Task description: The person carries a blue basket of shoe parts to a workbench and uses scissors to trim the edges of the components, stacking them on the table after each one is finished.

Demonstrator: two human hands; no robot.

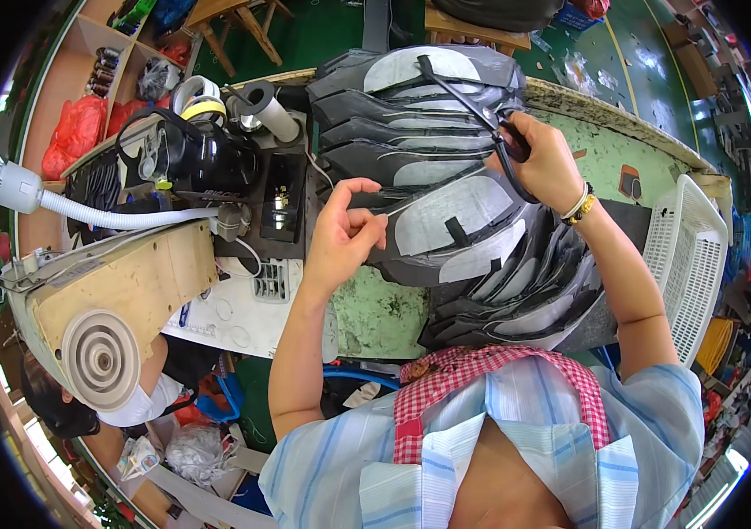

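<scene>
My right hand (548, 160) grips a pair of black-handled scissors (485, 115), their blades pointing away to the far left over a stack of dark grey fabric pieces (366, 132). Each of these cut pieces carries a pale rounded panel. Nearer to me lies one piece (424, 225) with a small black tab on its light panel. At this piece's left edge my left hand (348, 234) has its fingers curled in a pinch. A thin pale line runs from the fingertips along the piece; whether it is a thread or an edge I cannot tell.
More dark pieces (516, 300) are fanned close to my apron. A white plastic basket (684, 264) stands at the right. On the left are a black sewing machine (203, 159), a thread cone (269, 110), tape rolls (199, 97) and a lamp's flexible neck (119, 216). Another person sits at lower left.
</scene>
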